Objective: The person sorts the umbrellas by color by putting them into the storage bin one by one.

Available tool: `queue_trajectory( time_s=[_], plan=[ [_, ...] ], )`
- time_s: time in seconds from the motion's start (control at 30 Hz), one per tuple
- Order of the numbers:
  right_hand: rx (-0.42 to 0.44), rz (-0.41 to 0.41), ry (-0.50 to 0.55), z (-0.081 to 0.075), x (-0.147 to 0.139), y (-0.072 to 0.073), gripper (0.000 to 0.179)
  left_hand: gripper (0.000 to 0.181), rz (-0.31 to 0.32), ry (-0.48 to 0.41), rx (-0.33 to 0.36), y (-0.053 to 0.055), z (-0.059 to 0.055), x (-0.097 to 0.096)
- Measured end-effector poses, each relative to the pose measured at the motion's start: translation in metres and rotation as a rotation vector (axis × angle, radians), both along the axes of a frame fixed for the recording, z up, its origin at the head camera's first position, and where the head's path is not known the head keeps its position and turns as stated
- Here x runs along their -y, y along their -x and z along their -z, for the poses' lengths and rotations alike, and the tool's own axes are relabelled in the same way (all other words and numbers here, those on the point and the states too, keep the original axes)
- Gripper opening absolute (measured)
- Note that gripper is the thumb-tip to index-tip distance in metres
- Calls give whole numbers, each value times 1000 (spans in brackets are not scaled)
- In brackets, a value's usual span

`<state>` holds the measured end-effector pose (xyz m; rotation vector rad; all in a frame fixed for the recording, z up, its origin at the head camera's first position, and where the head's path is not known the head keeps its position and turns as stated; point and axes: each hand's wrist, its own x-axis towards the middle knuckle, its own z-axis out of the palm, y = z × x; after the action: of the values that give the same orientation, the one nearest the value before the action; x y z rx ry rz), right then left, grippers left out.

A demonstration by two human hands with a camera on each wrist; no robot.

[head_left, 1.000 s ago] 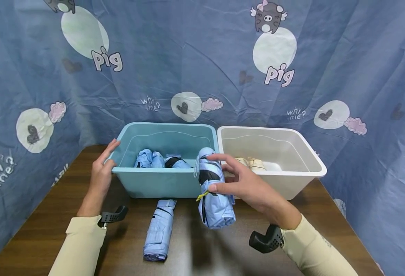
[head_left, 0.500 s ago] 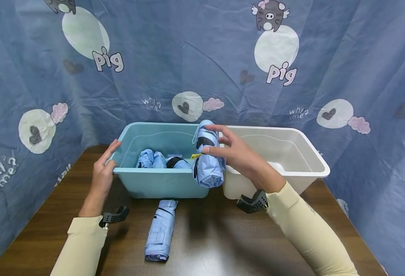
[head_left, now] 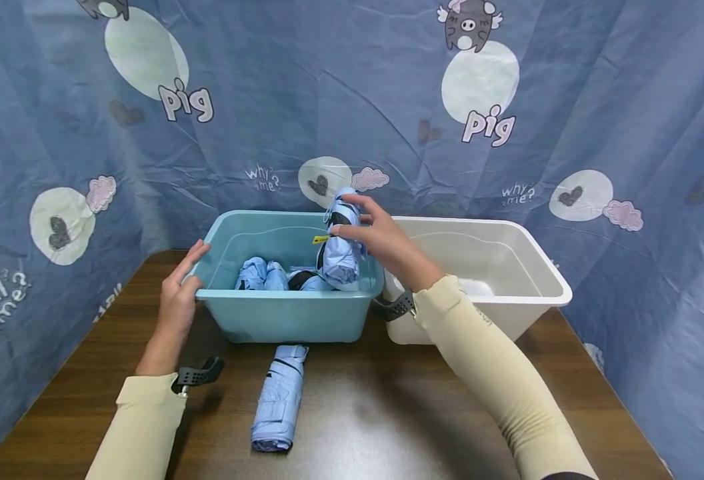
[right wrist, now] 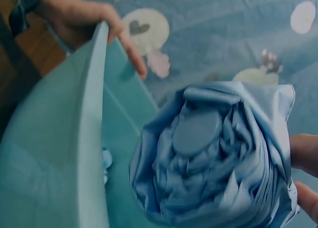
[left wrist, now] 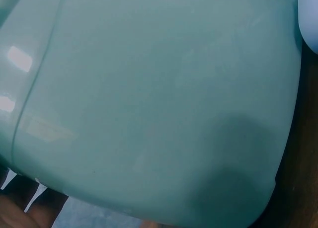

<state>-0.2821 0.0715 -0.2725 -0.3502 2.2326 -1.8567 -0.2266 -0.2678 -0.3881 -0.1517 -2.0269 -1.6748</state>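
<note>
My right hand (head_left: 391,243) grips a folded light blue umbrella (head_left: 341,259) around its side, handle up, over the right end of the teal bin (head_left: 280,320). The umbrella has a black band, a wrist cord and a yellow tag. In the right wrist view its rolled fabric end (right wrist: 208,163) faces the camera. At the bin's left end, my left hand (head_left: 179,293) holds the rim. Several blue folded umbrellas (head_left: 253,273) lie inside the bin. Another blue umbrella (head_left: 279,400) lies on the table in front of it.
To the right of the teal bin stands a white bin (head_left: 478,250), partly behind my right forearm. Both bins are on a brown wooden table (head_left: 352,427). A blue patterned cloth (head_left: 256,120) hangs behind them.
My right hand has carried the umbrella up, away from me and a little left, from in front of the bins to over the teal bin. My left hand stays on the rim.
</note>
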Motion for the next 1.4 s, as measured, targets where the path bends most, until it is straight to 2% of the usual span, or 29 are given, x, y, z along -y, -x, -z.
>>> queue_trajectory(
  time_s=[0.17, 0.37, 0.5, 0.57, 0.8, 1.1, 1.23, 1.4],
  plan=[
    [8, 46, -32, 13, 16, 14, 65, 58, 20, 13, 8, -1, 0, 0],
    [-12, 97, -119, 29, 37, 23, 65, 58, 25, 3, 12, 0, 0, 3],
    [-18, 116, -135, 40, 43, 26, 66, 58, 35, 8, 5, 1, 2, 4],
    [-47, 122, -153, 44, 45, 28, 67, 59, 36, 14, -8, 1, 4, 4],
    [-115, 137, -285, 53, 48, 26, 68, 59, 28, 18, -22, 0, 5, 7],
    [-339, 85, -576, 58, 48, 27, 68, 61, 27, 13, -4, 2, 6, 8],
    [-352, 58, -666, 60, 49, 28, 68, 61, 23, 8, 1, 3, 7, 8],
    [-329, 25, -745, 60, 51, 28, 67, 60, 17, 22, 0, 2, 5, 7]
  ],
)
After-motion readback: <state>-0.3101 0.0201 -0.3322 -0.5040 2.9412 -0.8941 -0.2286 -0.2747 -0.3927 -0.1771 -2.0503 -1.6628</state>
